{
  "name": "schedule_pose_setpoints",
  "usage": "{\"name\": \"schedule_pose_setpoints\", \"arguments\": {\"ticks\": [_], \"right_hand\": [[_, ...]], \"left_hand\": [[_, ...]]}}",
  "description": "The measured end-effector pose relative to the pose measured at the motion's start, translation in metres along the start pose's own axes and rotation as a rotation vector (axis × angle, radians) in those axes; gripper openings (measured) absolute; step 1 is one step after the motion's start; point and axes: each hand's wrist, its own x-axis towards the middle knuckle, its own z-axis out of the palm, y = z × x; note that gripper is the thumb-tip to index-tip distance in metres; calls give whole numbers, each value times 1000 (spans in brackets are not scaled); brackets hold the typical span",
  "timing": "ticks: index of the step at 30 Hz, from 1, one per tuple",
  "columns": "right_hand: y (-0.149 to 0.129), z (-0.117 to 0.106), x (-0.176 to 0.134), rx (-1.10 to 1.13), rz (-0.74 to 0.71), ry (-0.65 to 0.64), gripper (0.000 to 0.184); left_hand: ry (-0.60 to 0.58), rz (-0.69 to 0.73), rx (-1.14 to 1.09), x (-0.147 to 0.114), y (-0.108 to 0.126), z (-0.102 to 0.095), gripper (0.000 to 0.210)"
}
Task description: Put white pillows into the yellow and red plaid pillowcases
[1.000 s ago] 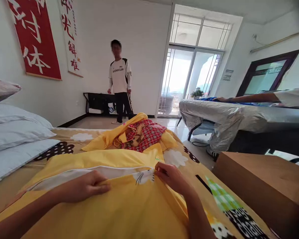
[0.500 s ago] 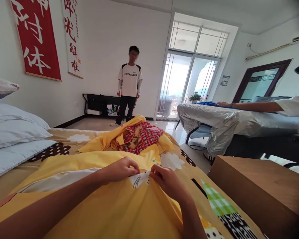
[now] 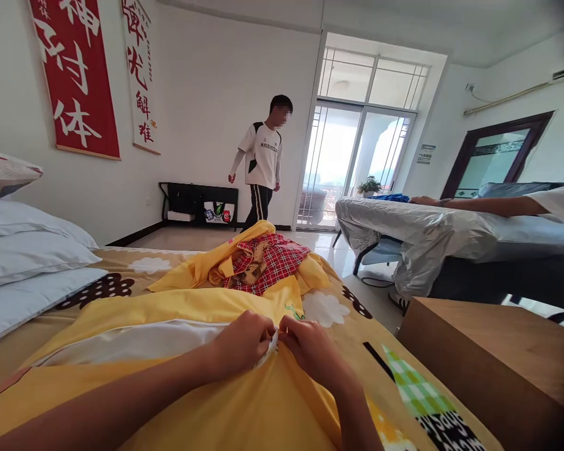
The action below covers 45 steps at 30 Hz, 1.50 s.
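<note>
A yellow fabric cover (image 3: 183,407) is spread over the bed in front of me, with a long slit along its far side where white material (image 3: 169,335) shows. At the right end of this slit, my left hand (image 3: 244,341) is closed in a pinch on the cover's edge. My right hand (image 3: 308,344) pinches the same edge just beside it, fingertips almost touching the left ones. Whether a zipper pull is between the fingers is hidden. Beyond the hands lie a crumpled yellow cloth (image 3: 192,269) and a red plaid cloth (image 3: 282,257) printed with a bear.
White pillows (image 3: 32,250) are stacked at the left on the patterned bed sheet (image 3: 326,310). A brown box (image 3: 493,351) stands at the right. Behind it, another person's arm (image 3: 489,205) rests on a plastic-covered table (image 3: 418,219). A person (image 3: 262,156) walks by the back wall.
My left hand has shifted slightly right, close against my right hand, and the white whiskered patch between them is now mostly covered. The person at the back has turned and stepped right.
</note>
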Motion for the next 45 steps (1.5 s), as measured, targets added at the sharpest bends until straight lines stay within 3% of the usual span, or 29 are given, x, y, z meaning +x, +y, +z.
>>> {"name": "schedule_pose_setpoints", "arguments": {"ticks": [6,10,15,20,24,31,37,45], "right_hand": [[4,-1,0,56,-37,24,14],[6,0,1,85,-21,44,10],[5,-1,2,105,-25,21,11],[8,-4,2,135,-27,19,25],[11,-5,3,189,-30,16,33],[11,-1,6,157,-17,25,11],[13,16,12,346,-7,-72,14],[22,13,9,379,-37,-26,12]], "left_hand": [[35,44,9,-7,2,1,25],[9,-23,-130,-7,-3,2,23],[19,-84,-95,-3,-1,6,18],[83,-114,-105,0,2,12,26],[14,-1,78,-3,-1,7,31],[-96,84,543,-4,8,-4,24],[-189,153,675,-7,15,-15,24],[-216,84,357,20,14,-27,23]]}}
